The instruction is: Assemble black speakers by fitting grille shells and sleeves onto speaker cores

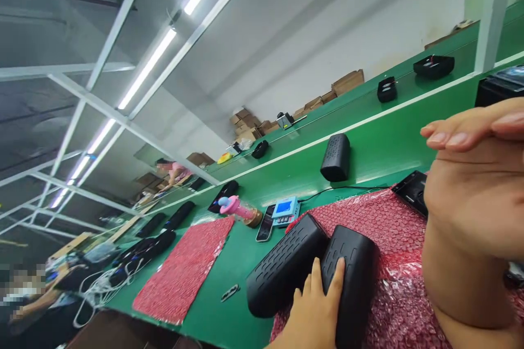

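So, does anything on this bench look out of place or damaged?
Nothing looks damaged. Only one small dark flat part lies loose on the green table, left of the two black speakers under the left hand.

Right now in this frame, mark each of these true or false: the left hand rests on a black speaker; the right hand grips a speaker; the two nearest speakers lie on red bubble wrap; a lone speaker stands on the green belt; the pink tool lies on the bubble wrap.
1. The left hand rests on a black speaker: true.
2. The right hand grips a speaker: false, it is raised, open and holds nothing.
3. That speaker and its neighbour lie on red bubble wrap: true.
4. A lone speaker stands on the green belt: true.
5. The pink tool lies on the bubble wrap: false, it lies on the green table beside the blue meter.
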Demonstrator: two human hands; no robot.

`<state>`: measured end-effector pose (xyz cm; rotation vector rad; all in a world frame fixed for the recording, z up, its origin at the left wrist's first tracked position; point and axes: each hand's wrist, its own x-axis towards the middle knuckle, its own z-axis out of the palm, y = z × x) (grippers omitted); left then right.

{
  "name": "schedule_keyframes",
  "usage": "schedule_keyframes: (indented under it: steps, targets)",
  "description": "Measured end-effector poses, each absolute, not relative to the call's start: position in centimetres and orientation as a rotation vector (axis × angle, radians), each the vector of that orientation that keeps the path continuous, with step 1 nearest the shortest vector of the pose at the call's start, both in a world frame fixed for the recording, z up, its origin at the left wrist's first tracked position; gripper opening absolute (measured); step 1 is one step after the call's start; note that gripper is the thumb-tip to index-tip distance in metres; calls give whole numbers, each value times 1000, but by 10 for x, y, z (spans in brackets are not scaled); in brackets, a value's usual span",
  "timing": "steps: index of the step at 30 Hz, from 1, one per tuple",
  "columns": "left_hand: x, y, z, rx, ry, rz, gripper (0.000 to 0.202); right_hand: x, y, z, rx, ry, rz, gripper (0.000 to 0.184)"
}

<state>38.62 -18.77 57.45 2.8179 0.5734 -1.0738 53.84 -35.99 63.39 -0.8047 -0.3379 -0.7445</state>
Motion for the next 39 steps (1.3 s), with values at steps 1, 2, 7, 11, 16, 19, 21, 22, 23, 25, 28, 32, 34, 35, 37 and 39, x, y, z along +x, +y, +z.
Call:
schedule_keyframes:
  steps: [1,2,7,11,16,19,21,22,23,25,28,32,34,35,37,39]
  targets:
    - [384,-185,572,2782,557,-1031,115,536,-357,639,-747,-342,-798,11]
    - [382,-182,570,2736,534,-959,122,534,-355,644,-702,-350,-832,11]
    - [374,-163,565,2523,505,-566,123,529,-352,656,-645,-430,-779,13]
    - [375,-150,562,2199,482,-420,125,536,-350,652,-519,-565,-781,10]
    - [387,-145,593,1629,346,-218,124,550,-347,641,-745,-573,-658,8]
    - [402,-146,630,1640,195,76,121,564,-342,631,-1223,-605,-316,32]
    - [416,-148,653,1689,113,264,122,572,-330,626,-1387,-723,-7,47]
    - [424,-148,663,1705,77,337,123,574,-322,625,-1380,-806,108,52]
    - [432,-148,670,1714,45,388,124,575,-312,624,-1327,-888,177,56]
    - [449,-149,678,1717,-20,429,127,572,-293,625,-1139,-996,223,64]
    - [473,-146,680,1730,-164,337,129,566,-271,626,-769,-924,253,58]
    - [498,-137,677,1814,-387,111,128,566,-265,626,-612,-638,281,59]
    - [506,-134,678,1894,-429,97,126,567,-267,627,-570,-559,277,61]
    - [508,-133,679,1939,-431,118,125,567,-268,627,-554,-542,265,61]
    - [511,-135,682,2021,-405,174,122,568,-268,628,-526,-524,227,60]
    - [513,-137,686,2069,-381,214,120,568,-266,629,-506,-502,188,57]
